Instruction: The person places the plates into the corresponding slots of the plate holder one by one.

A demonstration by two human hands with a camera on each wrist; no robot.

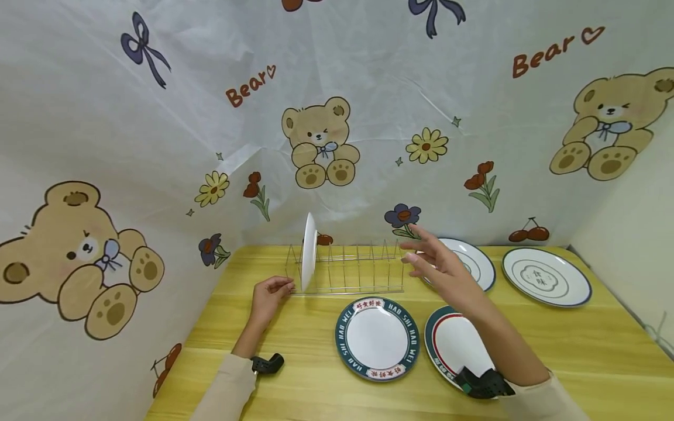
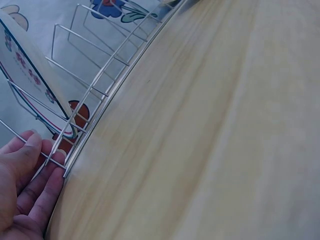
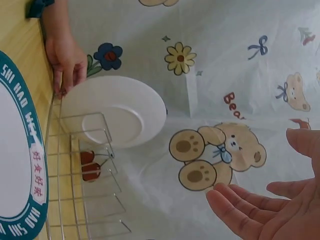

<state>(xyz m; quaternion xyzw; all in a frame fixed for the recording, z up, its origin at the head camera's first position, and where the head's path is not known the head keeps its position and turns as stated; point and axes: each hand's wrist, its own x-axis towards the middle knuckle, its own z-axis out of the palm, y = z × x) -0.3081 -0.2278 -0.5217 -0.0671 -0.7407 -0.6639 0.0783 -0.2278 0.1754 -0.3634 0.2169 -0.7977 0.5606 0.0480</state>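
Note:
A wire dish rack (image 1: 363, 292) stands toward the back of the table. In its left part one white plate (image 1: 309, 251) stands upright on edge; the left wrist view shows floral decoration and a dark rim line on this plate (image 2: 30, 75). My left hand (image 1: 268, 299) pinches the wire at the rack's left end between thumb and fingers, right beside that plate. Over the rack's right end, my right hand (image 1: 439, 266) hovers with fingers spread and nothing in them. In the right wrist view the right hand (image 3: 272, 207) is apart from the rack.
Before the rack lies a green-rimmed plate (image 1: 376, 342), with another green-rimmed plate (image 1: 460, 342) partly under my right forearm. Two blue-rimmed plates (image 1: 547, 276) (image 1: 476, 263) lie at the back right. A bear-patterned cloth (image 1: 368, 70) hangs behind the table.

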